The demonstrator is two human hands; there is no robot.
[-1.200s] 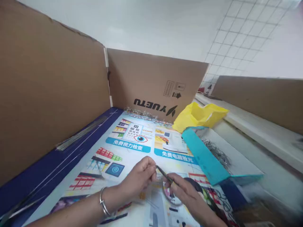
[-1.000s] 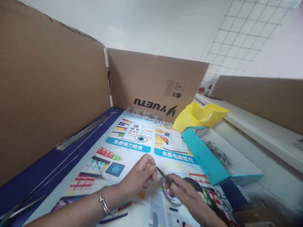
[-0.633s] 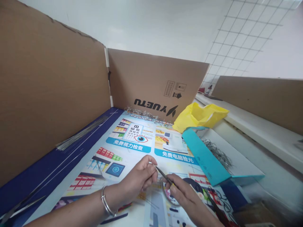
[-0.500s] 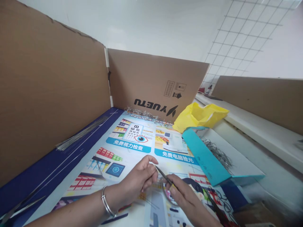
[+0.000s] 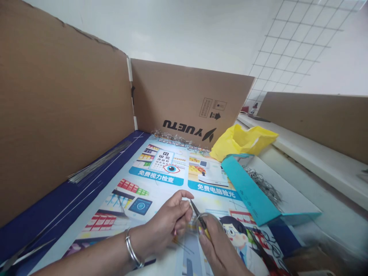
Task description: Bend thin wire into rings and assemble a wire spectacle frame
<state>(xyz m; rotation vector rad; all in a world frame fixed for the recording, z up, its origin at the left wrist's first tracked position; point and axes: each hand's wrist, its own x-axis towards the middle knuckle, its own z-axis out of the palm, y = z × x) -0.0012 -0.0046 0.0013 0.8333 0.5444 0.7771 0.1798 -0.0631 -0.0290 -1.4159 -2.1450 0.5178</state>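
My right hand (image 5: 220, 245) grips a pair of needle-nose pliers (image 5: 197, 211) with a dark, pointed tip and a bit of yellow at the handle. The tip reaches up beside the fingers of my left hand (image 5: 174, 216). My left fingers are curled and pinched, the index finger bent over the top. Whatever lies between them is too small to make out. A thin, pale wire-like loop shows by the pliers' jaws, partly behind my right hand. Both hands are above a printed poster (image 5: 169, 191) covering the table.
On the right lies a teal box (image 5: 244, 195) with a tangle of bent wire pieces (image 5: 263, 186). Behind it sits a yellow bag (image 5: 241, 142). Straight wires (image 5: 100, 163) lie on the left. Cardboard panels (image 5: 184, 96) stand at the left and back, with wire pieces (image 5: 178, 138) along the base.
My right hand has turned more upright, and the pliers point up more steeply. The wire-like loop has shifted up close to the jaws. My left hand has barely moved.
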